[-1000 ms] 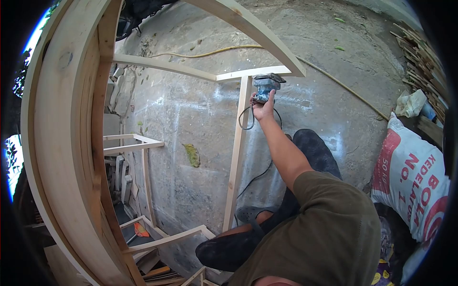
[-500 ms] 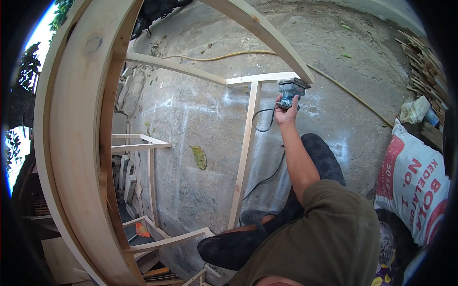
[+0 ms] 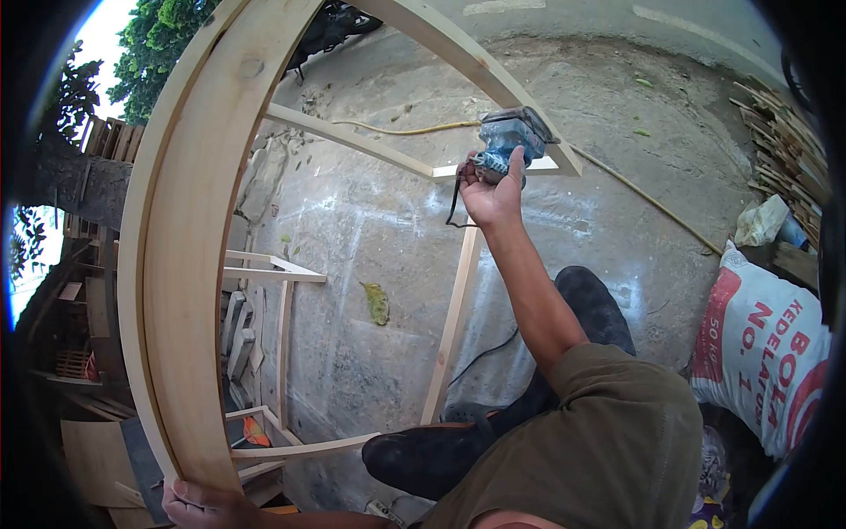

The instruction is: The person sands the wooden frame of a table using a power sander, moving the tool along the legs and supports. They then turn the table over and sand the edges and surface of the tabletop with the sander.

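Note:
My right hand is wrapped round a blue electric sander with a dark cord. The sander's flat pad lies along the inner side of the frame's far wooden rail, near its right end. At the lower left, my left hand grips the near end of a wide pale wooden board, part of the same frame. Its fingers curl over the board's edge and are partly hidden. A thin upright strut of the frame stands between my knees and the board.
Rough concrete with white dust lies below. A yellow hose crosses it. On the right are a printed white sack and stacked wood strips. A motorcycle is partly visible at the top. My bent leg is close to the frame.
The sander in my right hand has moved left and up along the far rail. My left hand has come into view, holding the board. The view has shifted, with the frame farther right.

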`<state>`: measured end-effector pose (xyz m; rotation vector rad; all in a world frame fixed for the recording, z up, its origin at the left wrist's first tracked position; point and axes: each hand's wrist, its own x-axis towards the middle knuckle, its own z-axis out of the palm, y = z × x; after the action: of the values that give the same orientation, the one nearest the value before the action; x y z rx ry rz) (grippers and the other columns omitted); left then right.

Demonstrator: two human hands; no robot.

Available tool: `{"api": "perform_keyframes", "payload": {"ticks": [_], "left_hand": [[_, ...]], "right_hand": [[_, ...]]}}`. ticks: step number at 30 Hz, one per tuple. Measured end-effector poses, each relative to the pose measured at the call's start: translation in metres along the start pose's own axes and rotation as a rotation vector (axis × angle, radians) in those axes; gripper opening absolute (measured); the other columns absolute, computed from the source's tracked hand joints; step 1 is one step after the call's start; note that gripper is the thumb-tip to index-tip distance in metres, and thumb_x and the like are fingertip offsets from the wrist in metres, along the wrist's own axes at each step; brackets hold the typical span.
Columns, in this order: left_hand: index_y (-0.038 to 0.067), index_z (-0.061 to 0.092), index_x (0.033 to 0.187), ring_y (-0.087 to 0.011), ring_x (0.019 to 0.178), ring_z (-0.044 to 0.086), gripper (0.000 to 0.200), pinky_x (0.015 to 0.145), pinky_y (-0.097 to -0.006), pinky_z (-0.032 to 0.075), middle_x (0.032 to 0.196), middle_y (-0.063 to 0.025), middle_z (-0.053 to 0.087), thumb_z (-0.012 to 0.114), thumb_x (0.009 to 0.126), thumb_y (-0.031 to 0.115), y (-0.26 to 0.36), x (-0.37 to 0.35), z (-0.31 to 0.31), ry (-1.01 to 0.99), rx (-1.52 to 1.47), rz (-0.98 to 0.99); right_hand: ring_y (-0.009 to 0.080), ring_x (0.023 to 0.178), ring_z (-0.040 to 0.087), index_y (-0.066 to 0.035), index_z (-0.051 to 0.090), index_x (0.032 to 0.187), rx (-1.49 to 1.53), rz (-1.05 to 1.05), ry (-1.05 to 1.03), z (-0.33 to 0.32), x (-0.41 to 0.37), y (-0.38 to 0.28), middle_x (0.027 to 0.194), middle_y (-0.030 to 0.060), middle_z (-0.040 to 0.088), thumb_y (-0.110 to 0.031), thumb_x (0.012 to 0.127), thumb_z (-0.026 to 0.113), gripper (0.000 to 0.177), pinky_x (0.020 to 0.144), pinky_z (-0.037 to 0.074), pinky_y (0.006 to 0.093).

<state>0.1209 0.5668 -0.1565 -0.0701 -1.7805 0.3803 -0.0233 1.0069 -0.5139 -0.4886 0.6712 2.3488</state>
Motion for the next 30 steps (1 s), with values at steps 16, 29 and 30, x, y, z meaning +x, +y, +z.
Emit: {"api": "perform_keyframes", "payload": {"ticks": [16,29,30], "left_hand": [[-0.001,0.069,0.101,-0.0371,0.089,0.068,0.041,0.078,-0.047,0.052,0.097,-0.0165,0.071,0.052,0.109,0.036,0.017,-0.012,-0.025,0.033,-0.023,0.064],[0.002,0.071,0.105,-0.0362,0.095,0.069,0.042,0.084,-0.0476,0.053,0.103,-0.0148,0.073,0.051,0.109,0.038,-0.006,0.003,-0.002,-0.023,-0.06,0.048],[0.002,0.071,0.105,-0.0361,0.096,0.069,0.042,0.085,-0.0476,0.053,0.104,-0.0145,0.073,0.051,0.109,0.038,-0.008,0.005,0.004,-0.031,-0.06,0.05]], "right_hand": [[0.0274,0.111,0.061,-0.007,0.053,0.138,0.188,0.316,-0.499,0.188,-0.084,0.158,0.121,0.0122,0.061,-0.065,0.091,0.073,0.078,0.115,0.046,0.0482],[0.0323,0.11,0.064,-0.007,0.044,0.146,0.074,0.174,-0.203,0.139,-0.075,0.076,0.129,0.0164,0.055,-0.06,0.093,0.074,0.08,0.108,0.046,0.0457],[0.0324,0.111,0.064,-0.007,0.044,0.146,0.077,0.155,-0.168,0.13,-0.068,0.07,0.13,0.0168,0.056,-0.06,0.093,0.074,0.081,0.108,0.046,0.0452]]}}
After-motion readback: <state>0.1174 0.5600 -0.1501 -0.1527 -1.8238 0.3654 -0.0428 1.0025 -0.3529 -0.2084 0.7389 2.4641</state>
